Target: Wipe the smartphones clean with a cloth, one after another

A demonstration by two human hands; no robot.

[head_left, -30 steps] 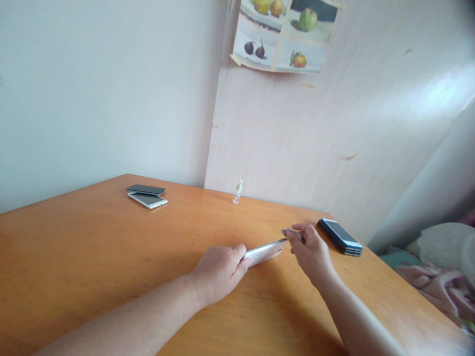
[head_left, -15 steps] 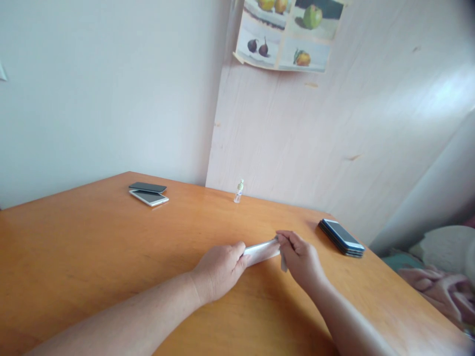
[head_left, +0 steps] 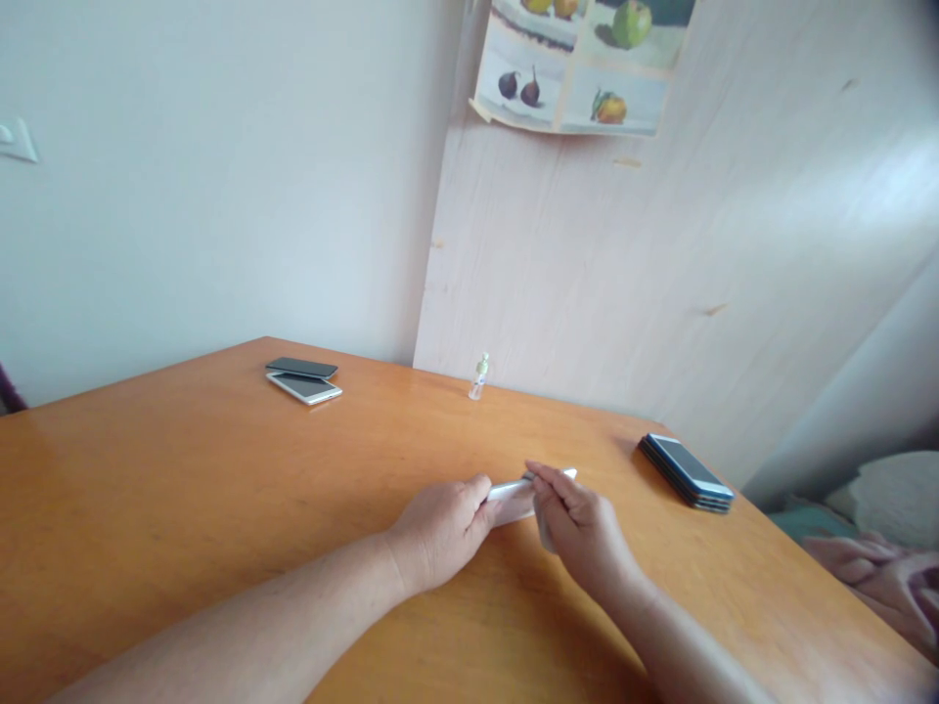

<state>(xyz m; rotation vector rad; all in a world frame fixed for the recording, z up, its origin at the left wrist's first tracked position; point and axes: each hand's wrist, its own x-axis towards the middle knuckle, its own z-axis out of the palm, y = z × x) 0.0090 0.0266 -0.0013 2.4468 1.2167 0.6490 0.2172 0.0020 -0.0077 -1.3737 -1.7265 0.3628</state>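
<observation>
A white smartphone (head_left: 515, 502) is held above the table, tilted, its long edge towards me. My left hand (head_left: 442, 536) is closed on the phone's left end, thumb and fingers pinching it. My right hand (head_left: 585, 528) is closed round a small pale cloth (head_left: 544, 531), which is folded over the phone's edge near its middle. The phone's right end sticks out beyond the right fingers. Part of the phone and most of the cloth are hidden by my fingers.
Two phones (head_left: 304, 387) overlap at the back left of the wooden table (head_left: 183, 479). A small clear spray bottle (head_left: 478, 378) stands near the back edge. A stack of several phones (head_left: 688, 471) lies at the right edge. Fruit pictures (head_left: 579, 73) hang on the wall.
My right hand has slid the cloth leftward along the phone, from its right end to nearer the middle. The left hand keeps its hold. The view has shifted slightly.
</observation>
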